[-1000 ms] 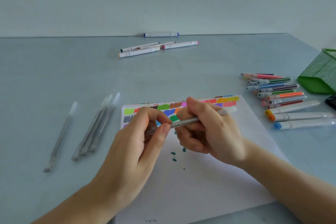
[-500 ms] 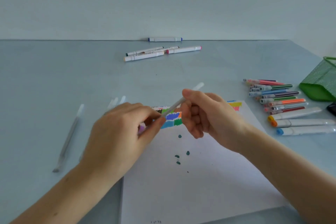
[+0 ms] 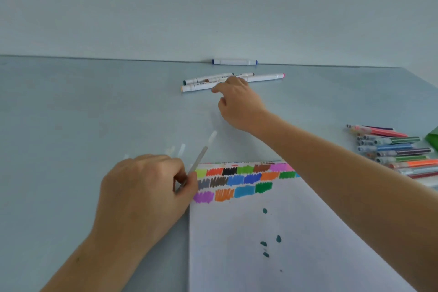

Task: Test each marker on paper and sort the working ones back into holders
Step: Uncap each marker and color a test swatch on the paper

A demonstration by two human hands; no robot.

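We count four white markers [image 3: 232, 79] at the far side of the desk [image 3: 83, 114]: three lying together, one against the wall. About nine thin coloured pens [image 3: 398, 147] lie at the right. One sheet of paper [image 3: 296, 256] carries sixteen visible colour swatches [image 3: 237, 180] and four green dots [image 3: 265, 211].
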